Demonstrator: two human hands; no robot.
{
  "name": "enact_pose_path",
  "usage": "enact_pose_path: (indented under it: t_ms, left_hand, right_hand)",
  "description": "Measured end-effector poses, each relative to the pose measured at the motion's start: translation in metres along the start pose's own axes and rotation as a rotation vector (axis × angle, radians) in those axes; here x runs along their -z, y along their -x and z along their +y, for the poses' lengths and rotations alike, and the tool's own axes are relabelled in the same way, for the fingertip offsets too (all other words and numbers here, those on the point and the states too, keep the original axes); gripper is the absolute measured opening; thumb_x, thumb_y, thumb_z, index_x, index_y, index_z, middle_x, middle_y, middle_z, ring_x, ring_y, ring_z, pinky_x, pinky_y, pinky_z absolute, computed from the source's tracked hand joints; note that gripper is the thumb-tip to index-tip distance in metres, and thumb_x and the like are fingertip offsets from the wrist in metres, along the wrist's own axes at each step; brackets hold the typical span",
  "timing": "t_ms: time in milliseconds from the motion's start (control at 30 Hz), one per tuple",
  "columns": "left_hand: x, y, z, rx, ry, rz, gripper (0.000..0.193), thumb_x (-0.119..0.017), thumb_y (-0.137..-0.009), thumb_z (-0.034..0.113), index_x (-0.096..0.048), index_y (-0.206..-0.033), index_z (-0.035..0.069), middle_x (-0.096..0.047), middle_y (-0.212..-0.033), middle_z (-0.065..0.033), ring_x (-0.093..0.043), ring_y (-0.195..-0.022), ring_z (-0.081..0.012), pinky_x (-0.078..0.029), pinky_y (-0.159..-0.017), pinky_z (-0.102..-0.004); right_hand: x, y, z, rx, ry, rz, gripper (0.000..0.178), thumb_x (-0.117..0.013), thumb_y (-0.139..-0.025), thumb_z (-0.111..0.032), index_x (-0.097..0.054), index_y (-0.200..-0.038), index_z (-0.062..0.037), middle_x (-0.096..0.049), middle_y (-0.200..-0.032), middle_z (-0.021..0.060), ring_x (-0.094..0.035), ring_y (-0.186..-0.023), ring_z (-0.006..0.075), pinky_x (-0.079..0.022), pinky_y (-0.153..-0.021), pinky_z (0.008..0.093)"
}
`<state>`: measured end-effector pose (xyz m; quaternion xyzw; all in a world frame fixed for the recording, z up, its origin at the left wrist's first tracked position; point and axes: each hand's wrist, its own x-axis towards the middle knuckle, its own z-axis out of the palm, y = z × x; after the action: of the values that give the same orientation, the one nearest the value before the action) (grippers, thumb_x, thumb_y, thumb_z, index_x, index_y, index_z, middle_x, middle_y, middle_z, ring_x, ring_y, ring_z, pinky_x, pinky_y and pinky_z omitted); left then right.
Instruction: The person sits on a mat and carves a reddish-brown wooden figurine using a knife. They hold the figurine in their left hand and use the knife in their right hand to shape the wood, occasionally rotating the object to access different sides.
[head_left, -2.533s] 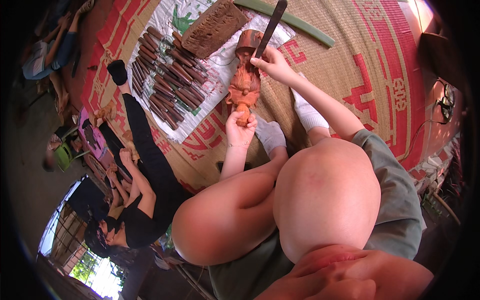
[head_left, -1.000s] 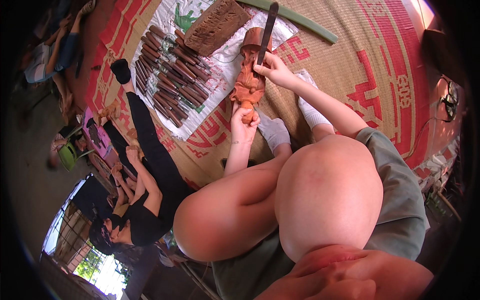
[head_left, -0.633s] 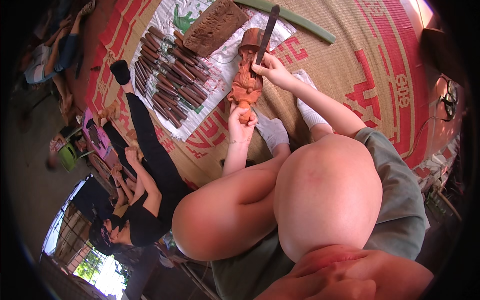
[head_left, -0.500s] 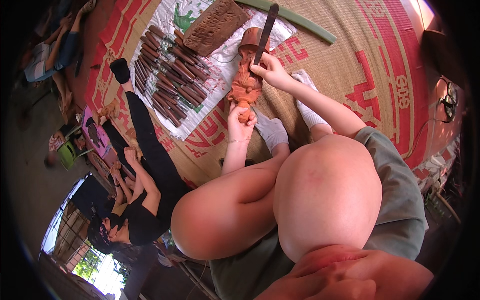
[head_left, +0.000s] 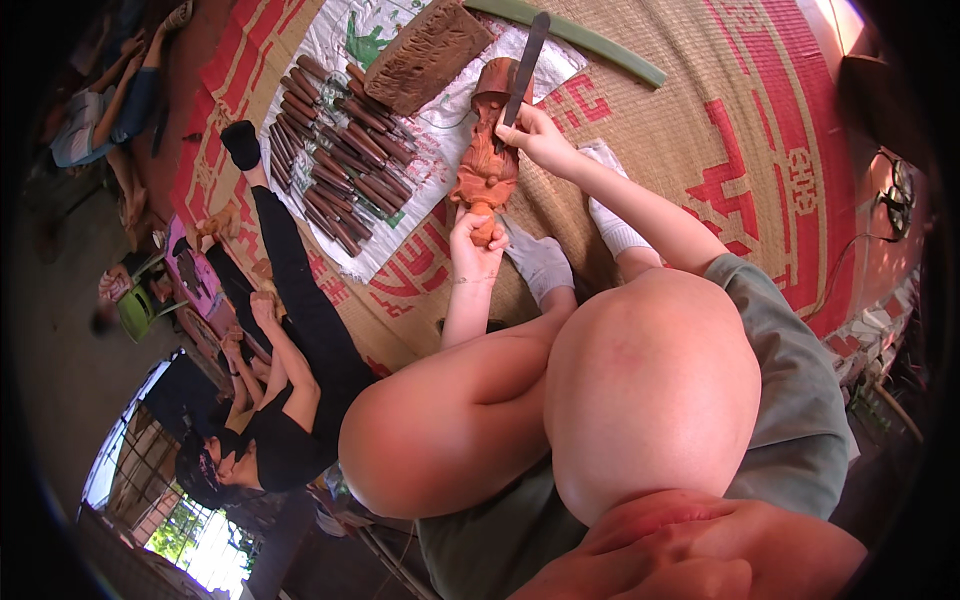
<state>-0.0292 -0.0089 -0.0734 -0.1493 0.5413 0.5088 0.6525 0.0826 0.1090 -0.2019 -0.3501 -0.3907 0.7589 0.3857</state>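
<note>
Reddish wooden carving [head_left: 486,160], lying on the woven mat [head_left: 720,110] at the edge of a white sheet [head_left: 400,30]. Base clasped in the left hand [head_left: 476,243]; right hand [head_left: 535,135] closed around a dark chisel [head_left: 522,70] set against the upper part. Row of spare chisels [head_left: 335,170] and a wooden block [head_left: 425,55] alongside. Likely hazard: blade skidding toward the lower hand if pushed hard.

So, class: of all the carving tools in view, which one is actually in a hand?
The dark long-bladed chisel gripped in the right hand, against the carved wooden figure. The other chisels lie in rows on the white sheet.
</note>
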Motion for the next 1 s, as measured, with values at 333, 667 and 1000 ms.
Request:
enact_pose_path:
  t_ms: [333,667,1000]
  left_hand:
    - [-0.008,0.006,-0.001,-0.014,-0.013,-0.002,0.025,-0.051,-0.074,0.003,-0.043,-0.097,0.01,-0.043,-0.081,-0.0052,-0.043,-0.059,-0.0164,-0.033,-0.045,-0.0228]
    - [0.013,-0.007,-0.006,-0.016,0.081,-0.024,0.02,-0.053,-0.073,0.004,-0.043,-0.091,0.008,-0.043,-0.079,-0.0054,-0.043,-0.059,-0.0171,-0.033,-0.045,-0.0234]
    - [0.019,-0.005,-0.014,0.003,0.125,-0.012,0.019,-0.052,-0.073,0.005,-0.043,-0.089,0.007,-0.043,-0.077,-0.0056,-0.043,-0.06,-0.0171,-0.033,-0.046,-0.0234]
  right_hand:
    - [-0.001,0.004,-0.009,-0.001,-0.064,0.024,0.012,-0.061,-0.087,-0.012,-0.053,-0.093,-0.005,-0.054,-0.081,-0.0041,-0.048,-0.073,0.0046,-0.042,-0.065,0.0233]
    - [0.0,0.001,-0.009,0.045,-0.06,-0.041,0.014,-0.06,-0.087,-0.011,-0.054,-0.096,-0.0026,-0.057,-0.084,-0.0006,-0.052,-0.075,0.0064,-0.045,-0.065,0.0249]
    - [-0.001,0.006,-0.066,-0.012,-0.124,0.015,0.013,-0.056,-0.091,-0.018,-0.052,-0.093,-0.0055,-0.06,-0.079,0.0022,-0.057,-0.067,0.0073,-0.043,-0.058,0.0209]
